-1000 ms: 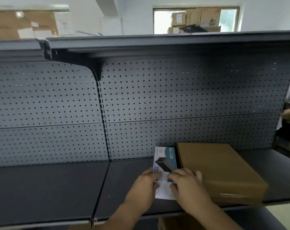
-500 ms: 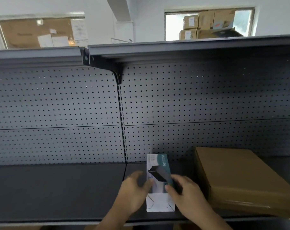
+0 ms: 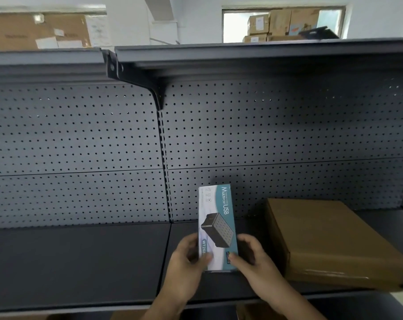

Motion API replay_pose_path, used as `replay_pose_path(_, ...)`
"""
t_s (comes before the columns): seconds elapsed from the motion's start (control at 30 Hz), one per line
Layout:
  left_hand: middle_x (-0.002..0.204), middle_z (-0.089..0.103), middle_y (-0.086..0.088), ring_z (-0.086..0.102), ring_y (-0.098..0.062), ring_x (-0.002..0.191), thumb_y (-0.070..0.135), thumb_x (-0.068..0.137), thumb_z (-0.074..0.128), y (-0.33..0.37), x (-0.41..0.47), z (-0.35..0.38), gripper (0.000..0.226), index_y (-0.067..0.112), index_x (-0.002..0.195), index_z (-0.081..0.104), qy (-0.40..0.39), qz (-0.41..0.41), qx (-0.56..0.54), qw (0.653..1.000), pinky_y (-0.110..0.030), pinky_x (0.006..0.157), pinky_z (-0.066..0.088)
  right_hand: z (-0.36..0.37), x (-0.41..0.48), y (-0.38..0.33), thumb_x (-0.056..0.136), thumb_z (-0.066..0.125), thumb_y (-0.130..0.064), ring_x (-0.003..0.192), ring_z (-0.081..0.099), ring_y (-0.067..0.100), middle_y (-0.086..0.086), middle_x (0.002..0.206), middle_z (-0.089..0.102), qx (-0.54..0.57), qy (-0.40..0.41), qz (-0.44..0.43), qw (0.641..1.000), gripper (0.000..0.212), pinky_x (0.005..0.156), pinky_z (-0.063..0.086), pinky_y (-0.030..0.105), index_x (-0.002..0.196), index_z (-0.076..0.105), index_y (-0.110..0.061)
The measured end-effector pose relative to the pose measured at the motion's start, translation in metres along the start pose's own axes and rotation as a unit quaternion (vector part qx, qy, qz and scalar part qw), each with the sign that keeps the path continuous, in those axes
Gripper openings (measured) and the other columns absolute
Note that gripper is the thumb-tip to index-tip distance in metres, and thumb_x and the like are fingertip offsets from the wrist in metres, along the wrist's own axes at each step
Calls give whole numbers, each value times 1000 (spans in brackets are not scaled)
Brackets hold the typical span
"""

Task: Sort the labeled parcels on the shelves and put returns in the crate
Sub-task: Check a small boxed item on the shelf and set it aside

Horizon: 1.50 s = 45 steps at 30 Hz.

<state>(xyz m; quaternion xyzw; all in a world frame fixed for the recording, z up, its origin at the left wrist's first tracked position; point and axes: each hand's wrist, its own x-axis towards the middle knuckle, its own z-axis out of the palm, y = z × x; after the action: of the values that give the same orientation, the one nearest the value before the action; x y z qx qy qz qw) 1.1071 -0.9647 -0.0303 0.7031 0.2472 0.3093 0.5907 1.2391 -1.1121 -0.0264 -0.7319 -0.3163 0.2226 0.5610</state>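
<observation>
One shelf (image 3: 80, 262) is carrying a parcel (image 3: 329, 241) at its right; left of that, a box (image 3: 215, 218) is tilting up, long axis running away from the person; left hand (image 3: 186, 264) and right hand (image 3: 255, 262) are gripping its near end, equally close.

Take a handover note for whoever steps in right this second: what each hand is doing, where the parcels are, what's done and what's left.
Hands: the left hand grips the left edge of the USB box; the right hand grips its right edge, printed face toward the camera.
Things: the brown parcel lies flat on the shelf, right of the box and apart from it. No crate in view.
Done: brown parcel shelved.
Left: check the USB box's label, then shelve it or take it to the crate.
</observation>
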Motion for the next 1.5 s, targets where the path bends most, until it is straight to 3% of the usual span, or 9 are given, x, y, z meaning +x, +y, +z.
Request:
replay_pose_path(0.27,114,77,3,71,-15,110,-8,92,68,8,2,-4,41,18,124,65,5,25,-29,999,-44,96,59,3,2,-12,97,67,-25,101,70,0,-13,124,66,141,2,-7,990,29,73,57,19,122,54,-32)
replay_pose_path(0.43,118,75,3,69,-17,115,-10,94,63,19,-2,-4,46,21,127,60,-13,44,-44,998,-37,94,59,0,6,-19,75,80,-40,112,64,10,-16,122,63,204,-18,5,979,71,98,54,41,133,40,-41)
replay_pose_path(0.6,128,70,3,67,-14,117,-6,95,62,26,-4,-2,57,31,137,51,-32,62,-13,997,-32,95,57,-3,5,-25,83,82,-21,108,70,7,-12,119,74,186,-33,-21,982,48,86,56,24,120,61,-43)
replay_pose_path(0.73,136,59,16,58,0,123,31,98,67,34,-3,3,41,45,134,52,-46,28,4,999,-22,100,50,-2,1,-27,78,86,-26,108,69,4,-14,120,71,190,-19,-29,981,57,89,58,23,128,59,-37)
replay_pose_path(0.87,140,54,10,55,-9,131,81,66,74,33,1,8,71,60,128,45,-36,10,45,998,-38,105,52,-1,0,-24,78,85,-32,115,68,10,-10,126,70,187,7,-28,982,61,101,57,43,134,59,-35)
replay_pose_path(1.03,144,48,16,54,-9,132,43,84,78,35,-2,11,74,64,140,34,-90,50,8,995,-37,105,54,-4,0,-21,91,77,-23,114,69,14,-9,123,71,185,17,-30,982,45,99,58,47,130,62,-39)
replay_pose_path(1.13,152,41,12,50,-13,138,51,82,74,35,-6,9,77,65,145,31,-101,69,1,993,-41,109,50,-8,-3,-23,92,74,-25,114,70,16,-6,124,72,206,15,-26,978,42,101,56,49,130,63,-36)
replay_pose_path(1.4,145,52,17,55,-5,131,23,106,54,40,-14,1,60,49,152,27,-153,98,-17,983,-29,103,52,-7,-9,-24,71,82,-34,117,69,29,4,127,72,303,-83,27,949,65,95,57,59,133,61,-32)
replay_pose_path(1.5,142,54,23,55,-2,131,14,107,50,43,-16,-1,61,48,152,28,-126,104,-3,987,-22,99,52,-5,-10,-27,72,89,-33,114,70,25,1,123,73,268,-55,10,962,68,96,56,59,133,59,-36)
